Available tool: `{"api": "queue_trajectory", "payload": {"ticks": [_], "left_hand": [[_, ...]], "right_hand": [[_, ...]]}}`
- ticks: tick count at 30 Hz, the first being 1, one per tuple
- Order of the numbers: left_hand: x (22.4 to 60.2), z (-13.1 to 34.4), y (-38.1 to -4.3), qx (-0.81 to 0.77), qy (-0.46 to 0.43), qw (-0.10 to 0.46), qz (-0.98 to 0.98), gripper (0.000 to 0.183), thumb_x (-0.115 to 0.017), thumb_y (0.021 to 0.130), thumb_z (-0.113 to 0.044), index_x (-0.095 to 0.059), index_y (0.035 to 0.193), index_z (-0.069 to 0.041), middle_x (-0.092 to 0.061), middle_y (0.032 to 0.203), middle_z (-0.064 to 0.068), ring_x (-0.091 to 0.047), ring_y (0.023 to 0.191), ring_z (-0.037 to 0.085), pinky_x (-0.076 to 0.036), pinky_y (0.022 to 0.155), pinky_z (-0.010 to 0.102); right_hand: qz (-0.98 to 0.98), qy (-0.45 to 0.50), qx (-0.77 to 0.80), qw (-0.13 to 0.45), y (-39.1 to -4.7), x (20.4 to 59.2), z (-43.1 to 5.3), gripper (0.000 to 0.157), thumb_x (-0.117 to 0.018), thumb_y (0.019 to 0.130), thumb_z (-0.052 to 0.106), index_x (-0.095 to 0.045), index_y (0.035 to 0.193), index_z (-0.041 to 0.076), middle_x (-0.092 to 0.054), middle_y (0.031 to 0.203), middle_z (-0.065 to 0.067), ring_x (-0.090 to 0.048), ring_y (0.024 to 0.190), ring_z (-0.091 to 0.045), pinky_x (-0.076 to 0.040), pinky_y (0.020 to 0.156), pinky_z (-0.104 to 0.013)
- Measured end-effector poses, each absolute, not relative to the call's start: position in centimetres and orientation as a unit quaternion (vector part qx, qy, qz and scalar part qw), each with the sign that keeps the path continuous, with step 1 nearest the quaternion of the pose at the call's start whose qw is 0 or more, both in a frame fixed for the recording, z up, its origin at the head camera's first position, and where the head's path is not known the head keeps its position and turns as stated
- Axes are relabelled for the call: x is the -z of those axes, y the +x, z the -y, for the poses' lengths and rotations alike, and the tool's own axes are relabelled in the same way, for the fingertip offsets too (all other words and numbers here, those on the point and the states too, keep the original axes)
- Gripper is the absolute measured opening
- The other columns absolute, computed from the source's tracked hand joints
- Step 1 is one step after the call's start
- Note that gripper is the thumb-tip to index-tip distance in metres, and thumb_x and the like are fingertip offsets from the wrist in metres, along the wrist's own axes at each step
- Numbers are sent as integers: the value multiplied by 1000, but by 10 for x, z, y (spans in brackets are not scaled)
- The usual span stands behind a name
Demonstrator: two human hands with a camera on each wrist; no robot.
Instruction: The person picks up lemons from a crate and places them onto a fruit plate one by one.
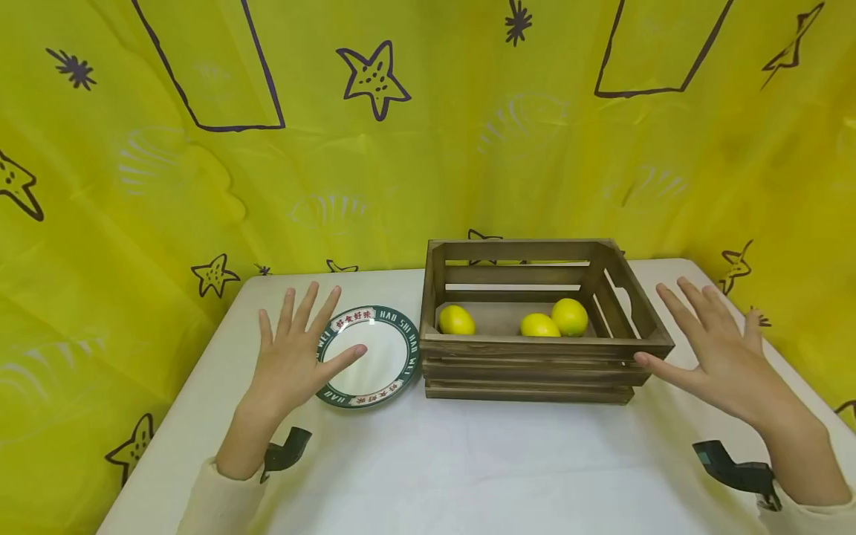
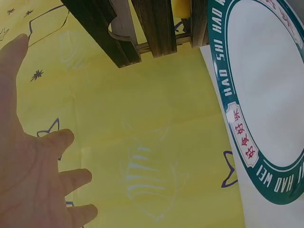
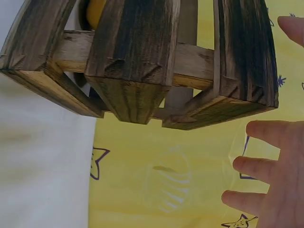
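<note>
Fingers spread, my left hand (image 1: 287, 364) is held above the table's left side, partly in front of a white plate (image 1: 374, 357) with a green lettered rim. My right hand (image 1: 729, 357), its fingers also spread, hovers at the right end of a brown slatted wooden crate (image 1: 535, 368); neither hand holds anything. Inside the crate lie three yellow lemons: one lemon (image 1: 457, 319) at the left, and two at the right, a front lemon (image 1: 539, 325) and a rear lemon (image 1: 569, 317). The right wrist view shows the crate's slatted end (image 3: 133, 61) near the spread fingers.
A white table (image 1: 428, 461) carries the plate and crate, which stand side by side. Behind it and at both sides hangs a yellow curtain (image 1: 428, 171) printed with stars and fish. Black wrist mounts (image 1: 287, 449) sit on both wrists.
</note>
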State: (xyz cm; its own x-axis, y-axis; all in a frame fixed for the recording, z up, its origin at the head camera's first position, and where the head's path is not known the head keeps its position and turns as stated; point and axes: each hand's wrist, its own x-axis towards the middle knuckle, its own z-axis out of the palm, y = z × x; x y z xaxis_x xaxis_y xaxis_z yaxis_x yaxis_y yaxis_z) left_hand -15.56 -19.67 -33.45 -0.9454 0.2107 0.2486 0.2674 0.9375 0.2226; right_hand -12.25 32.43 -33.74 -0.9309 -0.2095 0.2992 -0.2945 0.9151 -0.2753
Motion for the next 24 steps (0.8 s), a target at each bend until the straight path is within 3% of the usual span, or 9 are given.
{"api": "queue_trajectory", "payload": {"ticks": [9,15,18,24], "left_hand": [[336,185,-160,128,-150,114,974,91,-56,86,-67,-14,158,-30,-11,164,11,1,149,38,1,114,67],[335,178,-163,140,-170,150,964,90,-59,85,-64,-18,157,-29,-16,162,11,-8,149,39,-8,114,67],[335,175,-164,146,-179,161,959,89,-59,86,-63,-19,157,-28,-19,162,11,-12,148,40,-11,115,66],[338,172,-161,161,-189,173,953,87,-60,86,-60,-21,157,-27,-24,160,12,-18,146,40,-16,114,65]], "right_hand": [[960,150,-176,155,-121,345,-324,98,-74,84,40,-11,158,24,-10,162,-19,-6,146,-46,18,108,-68],[944,180,-189,201,-123,351,-322,89,-75,83,36,-26,155,18,-28,155,-20,-24,140,-46,-2,114,-67],[940,177,-202,211,-123,354,-319,87,-76,83,34,-30,154,16,-33,154,-18,-31,136,-48,-17,109,-70],[934,154,-225,232,-120,361,-310,79,-77,83,27,-38,150,13,-40,151,-15,-39,133,-45,-36,92,-71]]}}
